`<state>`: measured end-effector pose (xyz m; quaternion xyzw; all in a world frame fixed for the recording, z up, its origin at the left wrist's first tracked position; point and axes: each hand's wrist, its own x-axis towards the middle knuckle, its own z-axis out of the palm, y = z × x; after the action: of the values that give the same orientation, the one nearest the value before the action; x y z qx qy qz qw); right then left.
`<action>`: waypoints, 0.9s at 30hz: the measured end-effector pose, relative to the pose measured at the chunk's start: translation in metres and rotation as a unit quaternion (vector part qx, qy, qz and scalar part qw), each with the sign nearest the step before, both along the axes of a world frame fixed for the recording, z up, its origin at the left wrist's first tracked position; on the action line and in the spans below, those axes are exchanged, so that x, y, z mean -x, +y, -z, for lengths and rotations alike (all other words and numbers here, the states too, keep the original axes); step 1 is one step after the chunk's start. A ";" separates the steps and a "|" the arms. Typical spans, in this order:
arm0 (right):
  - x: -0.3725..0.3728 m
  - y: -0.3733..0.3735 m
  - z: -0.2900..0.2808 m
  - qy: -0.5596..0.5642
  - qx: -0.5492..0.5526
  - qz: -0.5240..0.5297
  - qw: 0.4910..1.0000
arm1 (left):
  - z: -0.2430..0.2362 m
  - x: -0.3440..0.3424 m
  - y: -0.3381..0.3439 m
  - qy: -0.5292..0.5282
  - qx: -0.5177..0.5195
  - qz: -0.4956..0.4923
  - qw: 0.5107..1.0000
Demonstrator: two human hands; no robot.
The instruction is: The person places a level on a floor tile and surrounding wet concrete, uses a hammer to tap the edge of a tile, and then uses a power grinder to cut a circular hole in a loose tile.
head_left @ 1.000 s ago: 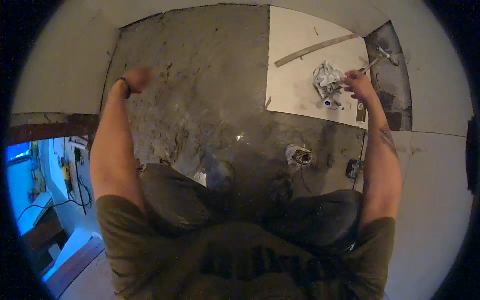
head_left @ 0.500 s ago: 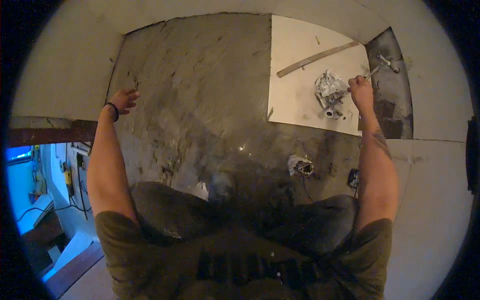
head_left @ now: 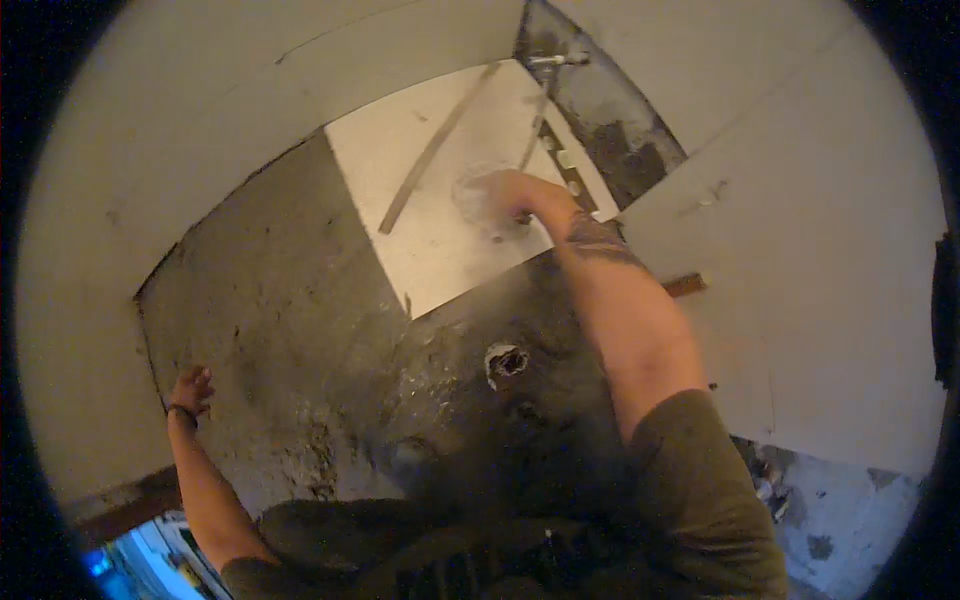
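My left hand (head_left: 192,390) is at the far left, near the floor's edge, fingers apart and empty. It wears a dark band at the wrist. My right hand (head_left: 508,195) reaches over the white board (head_left: 385,165) on the floor, at a crumpled whitish bundle (head_left: 468,190). Motion smears its fingers, so their grip and anything in them cannot be made out. Just beyond that hand lies a long-handled, T-shaped metal tool (head_left: 557,60), its shaft running down toward my hand.
A wooden strip (head_left: 430,160) lies slantwise on the board. Beside the board's right edge is a dark bar with pale patches (head_left: 565,160). A round hole with a ragged pale collar (head_left: 507,361) opens in the rough grey floor (head_left: 270,270). Pale walls (head_left: 780,270) surround it.
The view has swung to the right. My right hand has moved from the tool's shaft to the crumpled bundle. My left hand stays held out at the left.
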<state>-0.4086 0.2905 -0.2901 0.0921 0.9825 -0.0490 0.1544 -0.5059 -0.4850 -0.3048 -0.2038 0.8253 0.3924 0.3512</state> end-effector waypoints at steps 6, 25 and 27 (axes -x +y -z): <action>-0.053 -0.040 -0.152 -0.025 0.094 -0.200 0.975 | 0.007 0.038 -0.122 0.125 -0.004 0.351 0.928; -0.515 -0.038 -0.106 -0.284 0.154 0.222 0.920 | -0.002 0.029 0.061 0.061 0.057 0.080 0.993; -0.518 -0.042 -0.109 -0.279 0.146 0.229 0.921 | -0.012 0.013 0.063 0.061 0.043 0.026 0.997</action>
<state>0.1092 0.2486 -0.1810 0.3014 0.8336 -0.1985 0.4183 -0.5192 -0.4223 -0.2926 -0.1730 0.8662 0.3592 0.3012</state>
